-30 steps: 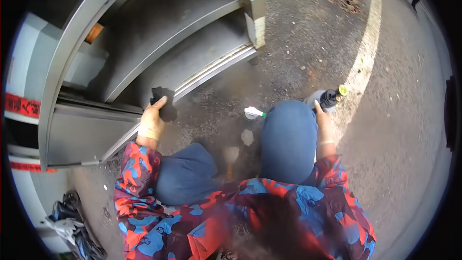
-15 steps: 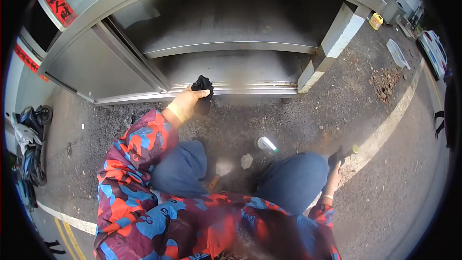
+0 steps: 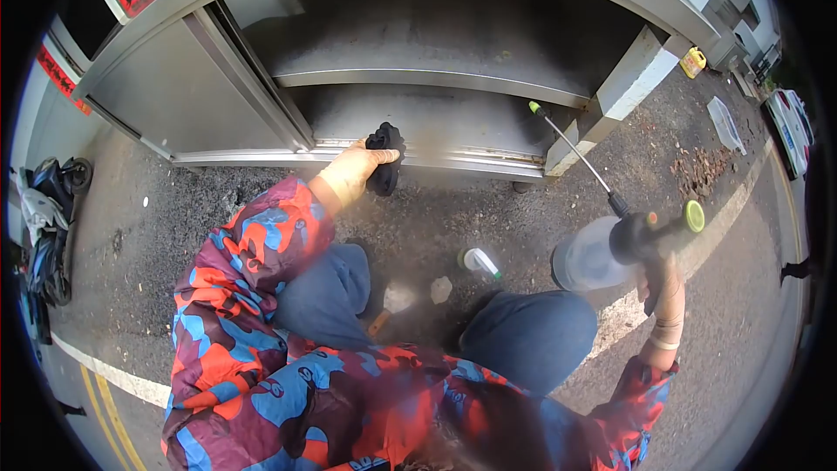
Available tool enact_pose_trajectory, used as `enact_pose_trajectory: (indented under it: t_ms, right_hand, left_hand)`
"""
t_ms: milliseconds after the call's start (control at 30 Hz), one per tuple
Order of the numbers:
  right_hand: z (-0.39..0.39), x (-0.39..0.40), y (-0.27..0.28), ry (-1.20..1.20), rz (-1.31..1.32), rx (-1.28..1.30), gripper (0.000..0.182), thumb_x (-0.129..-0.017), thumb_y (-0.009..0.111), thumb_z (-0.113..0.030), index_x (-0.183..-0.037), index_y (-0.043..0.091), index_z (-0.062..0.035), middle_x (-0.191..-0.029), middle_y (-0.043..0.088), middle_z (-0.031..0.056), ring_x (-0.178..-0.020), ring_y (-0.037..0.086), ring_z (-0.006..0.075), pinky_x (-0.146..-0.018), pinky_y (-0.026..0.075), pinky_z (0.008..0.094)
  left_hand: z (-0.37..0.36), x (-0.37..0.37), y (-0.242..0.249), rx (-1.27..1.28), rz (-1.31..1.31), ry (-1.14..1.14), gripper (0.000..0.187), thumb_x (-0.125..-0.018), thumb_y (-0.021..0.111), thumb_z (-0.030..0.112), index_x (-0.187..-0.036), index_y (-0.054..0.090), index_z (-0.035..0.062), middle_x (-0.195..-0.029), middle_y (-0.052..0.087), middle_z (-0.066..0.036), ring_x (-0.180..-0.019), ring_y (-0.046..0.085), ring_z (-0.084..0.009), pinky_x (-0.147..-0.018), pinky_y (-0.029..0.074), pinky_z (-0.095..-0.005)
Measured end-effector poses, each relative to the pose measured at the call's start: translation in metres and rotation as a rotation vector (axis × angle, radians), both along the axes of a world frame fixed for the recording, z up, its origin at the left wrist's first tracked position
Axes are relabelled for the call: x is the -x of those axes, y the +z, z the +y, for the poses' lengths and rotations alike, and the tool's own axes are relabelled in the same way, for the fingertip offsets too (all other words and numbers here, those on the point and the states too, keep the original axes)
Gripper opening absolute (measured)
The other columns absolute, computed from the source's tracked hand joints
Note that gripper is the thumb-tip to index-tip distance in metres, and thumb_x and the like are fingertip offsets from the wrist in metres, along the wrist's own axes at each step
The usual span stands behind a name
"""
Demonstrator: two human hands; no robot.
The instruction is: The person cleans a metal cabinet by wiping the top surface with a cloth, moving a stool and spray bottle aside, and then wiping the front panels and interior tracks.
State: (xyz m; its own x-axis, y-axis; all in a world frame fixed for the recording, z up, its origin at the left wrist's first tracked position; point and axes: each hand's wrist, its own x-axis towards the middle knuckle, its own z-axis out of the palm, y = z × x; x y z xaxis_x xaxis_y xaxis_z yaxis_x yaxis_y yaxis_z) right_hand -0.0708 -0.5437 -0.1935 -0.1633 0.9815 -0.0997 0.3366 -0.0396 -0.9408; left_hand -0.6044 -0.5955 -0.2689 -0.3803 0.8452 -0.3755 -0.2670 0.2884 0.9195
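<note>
In my left hand (image 3: 353, 170) is a bunched black cloth (image 3: 384, 159), held at the front sill of a metal cabinet (image 3: 418, 135). My right hand (image 3: 660, 283) grips the handle of a pump sprayer (image 3: 593, 253) with a translucent bottle, a dark head and a green-topped pump. Its long thin wand (image 3: 575, 153) points up and left, the green nozzle tip in front of the cabinet's lower right opening. The sliding door (image 3: 187, 92) covers the cabinet's left side; the right side stands open, showing a shelf (image 3: 427, 78).
Between my knees on the asphalt are a white spray bottle (image 3: 479, 262) and a scraper (image 3: 379, 323) with an orange handle. Farther right lie a clear plastic tray (image 3: 725, 125), a yellow jug (image 3: 693, 62) and a heap of brown debris (image 3: 702, 173). A scooter (image 3: 52, 227) is parked at left.
My right hand has lifted the pump sprayer from beside my right knee, up and forward, bringing its wand toward the cabinet. My left hand with the cloth has shifted slightly right.
</note>
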Motion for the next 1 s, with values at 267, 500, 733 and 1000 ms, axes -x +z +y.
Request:
enact_pose_trajectory:
  t_ms: [267, 500, 733, 1000]
  right_hand:
    - [0.044, 0.051, 0.052, 0.197, -0.053, -0.191, 0.055, -0.100, 0.036, -0.049, -0.081, 0.058, -0.0032, -0.053, 0.048, 0.0022, -0.042, 0.041, 0.0092, -0.042, 0.030, 0.0232]
    - [0.048, 0.068, 0.059, 0.261, -0.160, -0.152, 0.055, -0.099, 0.039, -0.051, -0.077, 0.057, -0.0041, -0.052, 0.049, 0.0024, -0.041, 0.041, 0.0086, -0.041, 0.031, 0.0226]
    - [0.036, 0.057, 0.060, 0.079, -0.030, -0.071, 0.058, -0.099, 0.035, -0.054, -0.078, 0.058, -0.0040, -0.053, 0.049, 0.0021, -0.042, 0.041, 0.0084, -0.041, 0.031, 0.0224]
    - [0.030, 0.062, 0.062, 0.076, 0.013, -0.099, 0.058, -0.099, 0.034, -0.053, -0.079, 0.058, -0.0042, -0.053, 0.048, 0.0022, -0.043, 0.041, 0.0091, -0.043, 0.032, 0.0228]
  left_hand:
    - [0.000, 0.011, -0.001, -0.011, -0.008, 0.016, 0.029, -0.083, 0.071, 0.010, -0.107, 0.056, 0.0024, -0.089, 0.062, -0.007, -0.076, 0.061, -0.0185, -0.066, 0.051, -0.0337]
    - [-0.004, 0.011, 0.005, -0.033, -0.017, 0.001, 0.033, -0.083, 0.071, 0.010, -0.111, 0.055, 0.0023, -0.089, 0.062, -0.006, -0.076, 0.061, -0.0176, -0.065, 0.052, -0.0338]
    - [-0.007, 0.012, 0.007, -0.059, -0.050, -0.053, 0.029, -0.084, 0.070, 0.009, -0.109, 0.058, 0.0038, -0.090, 0.063, -0.004, -0.077, 0.060, -0.0155, -0.067, 0.051, -0.0317]
    - [-0.003, 0.016, -0.002, -0.041, -0.050, -0.049, 0.028, -0.083, 0.071, 0.009, -0.107, 0.060, 0.0053, -0.089, 0.062, -0.002, -0.077, 0.059, -0.0138, -0.068, 0.050, -0.0304]
